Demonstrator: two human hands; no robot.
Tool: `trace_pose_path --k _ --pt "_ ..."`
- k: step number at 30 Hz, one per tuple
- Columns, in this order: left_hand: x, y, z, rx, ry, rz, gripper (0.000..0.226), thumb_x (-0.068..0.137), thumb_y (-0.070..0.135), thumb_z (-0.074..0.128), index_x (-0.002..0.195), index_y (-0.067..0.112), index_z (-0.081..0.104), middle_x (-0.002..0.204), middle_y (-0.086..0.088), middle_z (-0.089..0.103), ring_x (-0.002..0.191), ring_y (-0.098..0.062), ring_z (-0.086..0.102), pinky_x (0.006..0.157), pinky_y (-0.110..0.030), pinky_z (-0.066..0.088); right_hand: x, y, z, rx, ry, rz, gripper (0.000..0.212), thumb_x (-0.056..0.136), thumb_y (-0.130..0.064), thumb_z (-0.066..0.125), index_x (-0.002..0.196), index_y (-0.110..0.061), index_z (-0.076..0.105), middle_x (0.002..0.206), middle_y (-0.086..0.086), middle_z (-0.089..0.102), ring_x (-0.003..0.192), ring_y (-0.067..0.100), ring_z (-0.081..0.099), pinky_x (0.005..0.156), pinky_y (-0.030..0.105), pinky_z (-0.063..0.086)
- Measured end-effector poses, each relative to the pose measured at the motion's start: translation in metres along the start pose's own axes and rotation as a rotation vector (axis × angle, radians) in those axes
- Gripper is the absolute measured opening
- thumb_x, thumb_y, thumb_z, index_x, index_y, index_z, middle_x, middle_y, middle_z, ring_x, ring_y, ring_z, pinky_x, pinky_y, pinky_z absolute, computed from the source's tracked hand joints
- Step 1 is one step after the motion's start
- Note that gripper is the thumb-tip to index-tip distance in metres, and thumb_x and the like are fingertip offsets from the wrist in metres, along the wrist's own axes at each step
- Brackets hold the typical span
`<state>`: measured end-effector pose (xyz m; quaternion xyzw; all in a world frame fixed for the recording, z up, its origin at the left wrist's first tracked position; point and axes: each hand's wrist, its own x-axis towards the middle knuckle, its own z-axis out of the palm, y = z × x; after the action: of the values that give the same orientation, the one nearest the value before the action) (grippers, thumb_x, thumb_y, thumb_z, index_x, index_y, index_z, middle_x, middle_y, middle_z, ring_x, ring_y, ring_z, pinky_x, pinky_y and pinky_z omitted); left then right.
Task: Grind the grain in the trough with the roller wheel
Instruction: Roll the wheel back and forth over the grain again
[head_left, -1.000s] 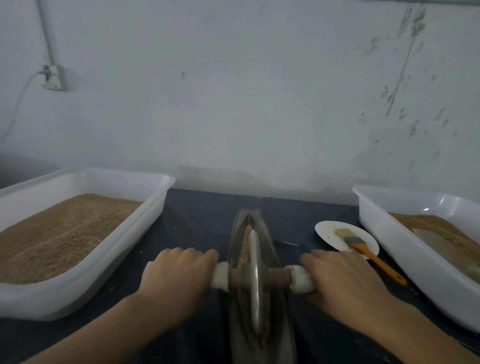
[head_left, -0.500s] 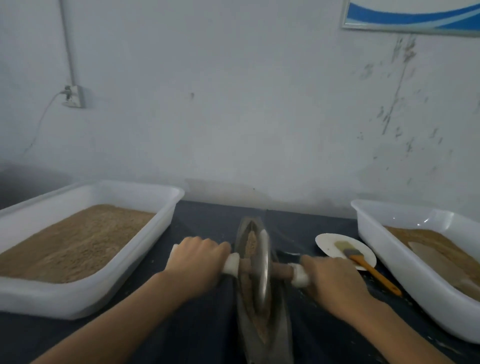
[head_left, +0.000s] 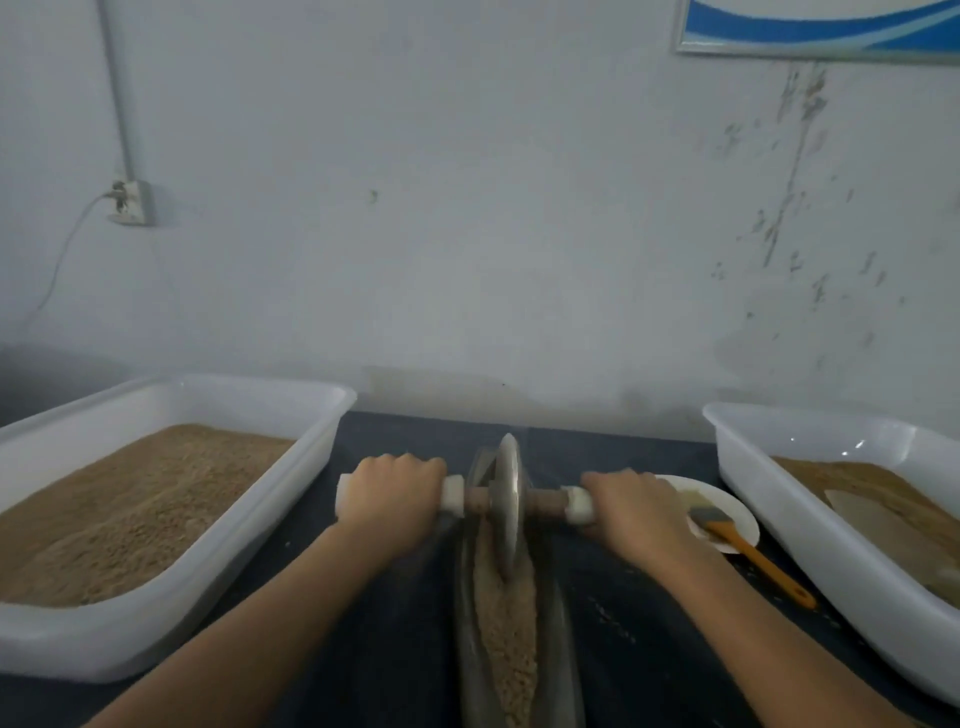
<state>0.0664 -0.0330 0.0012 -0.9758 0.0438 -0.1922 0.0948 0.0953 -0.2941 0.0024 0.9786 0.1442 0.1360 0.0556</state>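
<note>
Partly hidden: trough (head_left: 470, 649) far end behind roller wheel (head_left: 508, 506).

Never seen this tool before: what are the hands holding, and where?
The roller wheel, by its axle: left hand and right hand each grip a white-capped end.

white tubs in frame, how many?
2. One white tub left of the trough, filled with grain; the other white tub at the right edge, partly cut off, beside the brush. None seem hidden.
</note>
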Motion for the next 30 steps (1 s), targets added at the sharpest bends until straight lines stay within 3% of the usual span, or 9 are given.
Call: trace_pose_path --k 6,9,11,13,14,16,19,22,30 --pt "0.005 0.006 -0.013 0.038 0.008 0.073 0.014 0.088 0.029 0.057 0.094 0.026 0.045 0.097 0.002 0.064 0.086 -0.022 0.061 0.065 -0.032 0.035 -0.017 -0.001 0.009 0.063 0.011 0.024 0.025 0.085 -0.05 0.054 0.099 -0.029 0.05 0.099 -0.002 0.066 0.092 0.023 0.062 0.077 0.036 0.048" --pt "-0.05 0.004 -0.031 -0.047 -0.051 0.125 0.024 0.085 0.038 0.062 0.095 0.032 0.041 0.095 0.009 0.061 0.079 -0.013 0.056 0.066 -0.029 0.035 -0.069 0.003 -0.004 0.049 -0.003 -0.054 0.028 0.079 -0.056 0.052 0.091 -0.031 0.046 0.091 -0.006 0.064 0.084 0.017 0.062 0.071 0.035 0.049" --pt "-0.088 0.002 -0.047 -0.107 0.008 0.199 0.039 0.07 0.043 0.072 0.085 0.036 0.037 0.079 0.013 0.058 0.064 -0.008 0.051 0.058 -0.026 0.034 -0.1 0.0 -0.027 -0.007 0.005 -0.122 0.032 0.067 -0.053 0.062 0.084 -0.031 0.045 0.081 -0.008 0.061 0.074 0.014 0.062 0.059 0.035 0.049" --pt "-0.111 -0.003 -0.064 -0.14 0.002 0.198 0.045 0.061 0.043 0.074 0.081 0.039 0.034 0.066 0.016 0.049 0.057 -0.007 0.051 0.052 -0.023 0.03 -0.116 -0.004 -0.051 -0.008 0.08 -0.166 0.045 0.039 -0.047 0.077 0.071 -0.032 0.049 0.062 -0.009 0.055 0.052 0.009 0.056 0.037 0.022 0.031" --pt "-0.116 -0.005 -0.066 -0.119 -0.047 0.207 0.041 0.07 0.044 0.067 0.083 0.042 0.028 0.068 0.017 0.044 0.064 -0.005 0.051 0.056 -0.024 0.028 -0.119 -0.006 -0.061 -0.039 0.106 -0.191 0.049 0.032 -0.047 0.079 0.066 -0.032 0.047 0.057 -0.01 0.053 0.046 0.007 0.052 0.038 0.016 0.016" --pt "-0.117 -0.005 -0.054 -0.13 -0.166 0.163 0.033 0.083 0.048 0.053 0.083 0.044 0.02 0.075 0.018 0.039 0.073 -0.004 0.047 0.063 -0.027 0.027 -0.115 -0.009 -0.061 -0.07 -0.003 -0.184 0.046 0.051 -0.049 0.078 0.074 -0.034 0.04 0.07 -0.009 0.058 0.057 0.007 0.053 0.043 0.018 0.014" --pt "-0.091 -0.006 -0.028 -0.13 -0.086 0.133 0.03 0.084 0.049 0.055 0.084 0.041 0.026 0.075 0.017 0.042 0.067 -0.005 0.046 0.058 -0.026 0.029 -0.09 -0.011 -0.039 -0.061 -0.006 -0.13 0.032 0.075 -0.051 0.065 0.081 -0.035 0.038 0.083 -0.009 0.061 0.069 0.009 0.053 0.051 0.025 0.031" --pt "-0.045 -0.012 0.006 -0.141 -0.032 0.079 0.026 0.084 0.048 0.058 0.083 0.038 0.034 0.071 0.014 0.048 0.062 -0.006 0.046 0.058 -0.025 0.037 -0.041 -0.01 -0.022 -0.084 0.066 -0.105 0.03 0.08 -0.048 0.064 0.079 -0.035 0.037 0.078 -0.008 0.057 0.06 0.01 0.042 0.051 0.026 0.025" --pt "0.011 -0.003 0.0 0.04 0.048 0.057 0.012 0.085 0.032 0.056 0.089 0.028 0.045 0.088 0.005 0.061 0.076 -0.021 0.059 0.061 -0.032 0.033 -0.003 -0.002 0.003 0.009 0.008 0.029 0.02 0.083 -0.045 0.058 0.083 -0.032 0.044 0.093 -0.001 0.066 0.083 0.024 0.062 0.064 0.033 0.04"
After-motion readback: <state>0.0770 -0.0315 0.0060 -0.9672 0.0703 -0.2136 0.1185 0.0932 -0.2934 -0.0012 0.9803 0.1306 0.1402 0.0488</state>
